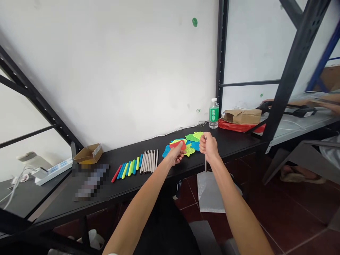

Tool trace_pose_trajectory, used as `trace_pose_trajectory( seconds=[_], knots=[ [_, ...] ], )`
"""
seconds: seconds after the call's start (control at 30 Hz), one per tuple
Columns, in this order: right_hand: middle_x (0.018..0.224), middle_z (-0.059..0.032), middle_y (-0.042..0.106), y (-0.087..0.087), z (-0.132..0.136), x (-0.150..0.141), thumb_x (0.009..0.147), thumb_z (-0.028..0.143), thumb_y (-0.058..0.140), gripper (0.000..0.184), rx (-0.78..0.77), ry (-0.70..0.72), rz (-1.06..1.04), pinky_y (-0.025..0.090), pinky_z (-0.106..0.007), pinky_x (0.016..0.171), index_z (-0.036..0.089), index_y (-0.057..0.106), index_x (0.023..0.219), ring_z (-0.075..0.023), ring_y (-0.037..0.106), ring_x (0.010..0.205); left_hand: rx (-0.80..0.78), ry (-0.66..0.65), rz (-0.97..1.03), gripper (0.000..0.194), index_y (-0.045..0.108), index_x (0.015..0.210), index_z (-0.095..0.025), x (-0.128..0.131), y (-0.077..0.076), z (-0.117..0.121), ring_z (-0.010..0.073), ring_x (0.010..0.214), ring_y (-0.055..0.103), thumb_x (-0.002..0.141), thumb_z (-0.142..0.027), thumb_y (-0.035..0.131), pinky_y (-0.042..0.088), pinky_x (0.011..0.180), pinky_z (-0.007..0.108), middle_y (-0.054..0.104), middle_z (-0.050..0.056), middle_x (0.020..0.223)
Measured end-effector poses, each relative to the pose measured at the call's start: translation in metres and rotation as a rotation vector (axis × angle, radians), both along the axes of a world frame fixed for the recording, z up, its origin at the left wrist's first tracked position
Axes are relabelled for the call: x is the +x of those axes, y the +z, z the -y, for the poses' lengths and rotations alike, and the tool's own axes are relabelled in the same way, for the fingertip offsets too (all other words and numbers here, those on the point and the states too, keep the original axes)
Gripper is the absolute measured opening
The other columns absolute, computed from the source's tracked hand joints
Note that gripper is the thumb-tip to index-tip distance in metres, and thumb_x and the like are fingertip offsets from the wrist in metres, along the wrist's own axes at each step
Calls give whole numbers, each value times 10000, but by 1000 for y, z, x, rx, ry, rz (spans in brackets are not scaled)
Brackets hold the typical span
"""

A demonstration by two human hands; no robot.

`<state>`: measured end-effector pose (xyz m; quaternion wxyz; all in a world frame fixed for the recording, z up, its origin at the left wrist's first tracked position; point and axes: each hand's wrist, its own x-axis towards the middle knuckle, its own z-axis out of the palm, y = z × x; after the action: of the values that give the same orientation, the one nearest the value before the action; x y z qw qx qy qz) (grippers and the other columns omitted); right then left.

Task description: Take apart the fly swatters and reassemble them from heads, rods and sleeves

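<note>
My left hand (177,153) is closed, pinching a red fly swatter head (175,144) just above the pile. To its right, my right hand (209,146) is wrapped in a fist round a metal rod (205,165), which points down past the table's front edge. Blue, green and yellow swatter heads (189,150) lie overlapping between and behind my hands. Left of them, several bare metal rods (148,161) lie side by side. Farther left is a row of coloured plastic handles (129,168) in red, blue, yellow and green.
A water bottle (214,113) stands at the back right, near an opened cardboard box (243,116) on red plastic (230,125). On the left are a small cardboard tray (89,154), a pixelated object (91,182) and a power strip (54,171). A black rack post (289,71) rises at right.
</note>
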<state>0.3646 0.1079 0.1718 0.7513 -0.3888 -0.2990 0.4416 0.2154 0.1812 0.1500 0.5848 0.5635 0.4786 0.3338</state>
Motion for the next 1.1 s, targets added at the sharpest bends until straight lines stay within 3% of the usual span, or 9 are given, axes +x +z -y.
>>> trace_pose_trajectory(
  seconds=[0.1,0.23,0.3,0.4,0.5,0.6,0.8,0.93,1.1],
  knots=[
    [452,106,158,1,-1,-6,804,404,514,364,39,97,-90,93,-226,334,247,261,594,-61,92,367,75,-129,-195,593,643,733,-160,-4,-4,33,125,440,466,800,-739,533,300,416,234,559,34,524],
    [442,109,137,0,-5,-22,839,466,496,392,83,214,-145,115,-235,324,247,273,601,-72,79,357,365,-424,-82,508,639,891,-167,-19,-19,88,149,659,596,882,-653,492,438,580,243,694,67,808],
    [443,110,159,-2,-7,-36,847,501,512,391,102,266,-151,153,-231,331,244,330,616,-76,105,355,446,-389,-70,441,617,983,-179,-33,-26,104,138,584,562,930,-584,449,429,589,253,648,22,694],
    [472,81,347,-12,-12,-63,819,556,592,359,68,332,-88,294,-221,386,221,508,720,-85,299,382,500,-216,-109,395,616,981,-185,-58,-32,108,130,508,493,948,-531,428,386,551,251,562,-14,591],
    [649,0,600,-31,-16,-91,772,520,698,359,-19,387,183,439,-246,515,193,630,903,-139,557,568,508,-17,-144,395,639,978,-186,-81,-30,94,154,563,534,938,-525,440,388,571,258,598,14,639],
    [695,-10,645,-53,-18,-109,746,427,744,373,-82,434,477,460,-259,542,168,669,1004,-170,605,641,546,58,-243,393,672,897,-190,-98,-27,84,185,625,570,946,-487,420,389,608,271,628,39,676],
    [786,-50,732,-76,-23,-114,761,365,706,490,-70,336,642,507,-295,558,151,609,1191,-190,650,617,616,-41,-436,405,705,1041,-172,-125,-21,103,197,577,562,917,-490,487,365,597,280,614,25,612],
    [727,-18,730,-75,-32,-117,802,332,650,510,-174,166,983,486,-266,505,155,570,1273,-142,595,442,681,-123,-454,402,705,1147,-204,-151,-19,124,181,604,603,941,-439,452,397,625,268,650,10,623],
    [670,-12,707,-67,-42,-133,856,329,567,392,-322,85,1226,483,-252,502,136,622,1192,-147,621,444,675,-277,-634,302,766,978,-280,-171,-47,134,196,747,678,912,-348,479,451,662,263,741,18,794]
  ],
)
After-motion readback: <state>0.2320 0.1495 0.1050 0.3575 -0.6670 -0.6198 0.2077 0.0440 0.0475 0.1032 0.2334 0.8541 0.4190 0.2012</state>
